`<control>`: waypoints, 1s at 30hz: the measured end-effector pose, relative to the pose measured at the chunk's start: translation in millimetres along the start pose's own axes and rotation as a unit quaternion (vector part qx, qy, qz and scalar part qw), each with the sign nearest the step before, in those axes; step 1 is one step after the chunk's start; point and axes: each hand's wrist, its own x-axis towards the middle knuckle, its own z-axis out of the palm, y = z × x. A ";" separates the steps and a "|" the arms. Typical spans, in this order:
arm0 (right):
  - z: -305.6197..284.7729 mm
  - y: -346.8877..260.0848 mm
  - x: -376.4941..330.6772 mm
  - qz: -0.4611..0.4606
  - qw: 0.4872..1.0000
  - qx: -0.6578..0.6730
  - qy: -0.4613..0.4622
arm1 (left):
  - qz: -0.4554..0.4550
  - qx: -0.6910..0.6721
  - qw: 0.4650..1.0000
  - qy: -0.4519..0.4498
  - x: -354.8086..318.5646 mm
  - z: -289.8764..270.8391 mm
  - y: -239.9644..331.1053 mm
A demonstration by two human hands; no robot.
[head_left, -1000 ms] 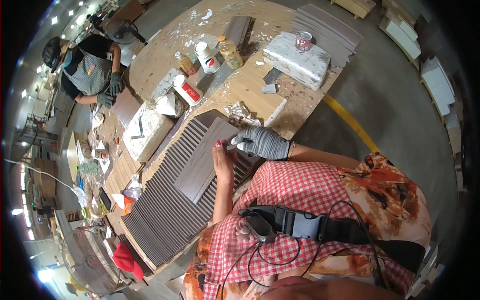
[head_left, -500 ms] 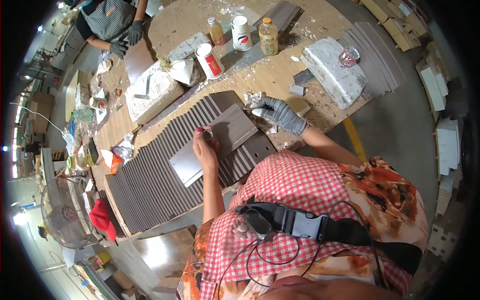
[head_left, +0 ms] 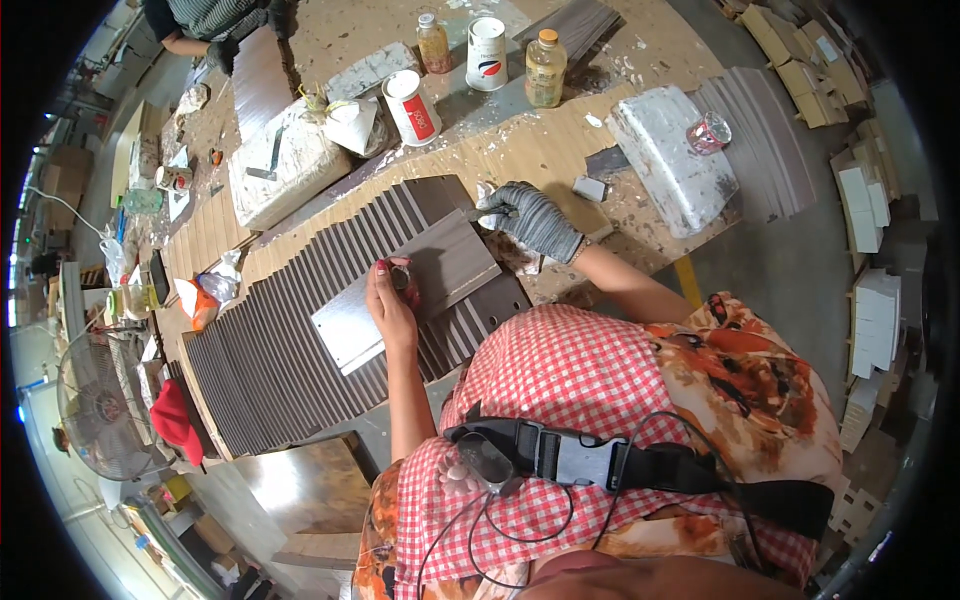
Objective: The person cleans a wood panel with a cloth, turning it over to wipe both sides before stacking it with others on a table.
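Note:
A grey-brown wood-grain panel (head_left: 455, 262) lies aslant on a long row of overlapping dark panels (head_left: 290, 345). Over its middle, my bare left hand (head_left: 392, 305) is closed around a small reddish tin (head_left: 403, 283) with a dark mouth. My right hand (head_left: 535, 218), in a grey knitted glove, is at the panel's far right end with thumb and fingers pinched together. Something thin and dark shows at those fingertips, too small to name. A crumpled, stained white rag (head_left: 515, 253) lies partly hidden under the right hand.
Beyond the panels stand two white cans (head_left: 411, 110) and two jars (head_left: 546, 70). A wrapped white block (head_left: 290, 170) sits at left, a paint-smeared one (head_left: 670, 160) at right, with a red-and-silver tin (head_left: 708, 133) on it. A co-worker's gloved hand (head_left: 222, 55) touches another panel. A fan (head_left: 105, 405) stands left.
The view has shifted a little. My right fingertips have moved leftward to the panel's far edge. My left hand still holds the tin over the panel.

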 end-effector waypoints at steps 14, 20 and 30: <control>-0.7 -0.9 5.2 -0.036 0.996 -0.087 0.001 | 0.031 0.020 0.999 -0.017 -2.6 4.4 5.6; 5.3 8.6 6.1 -0.028 0.999 0.025 0.012 | 0.026 0.011 0.999 -0.015 -2.1 3.7 4.2; 1.6 16.4 3.9 0.025 0.998 0.053 -0.003 | 0.011 0.026 1.000 -0.007 -4.5 4.3 9.0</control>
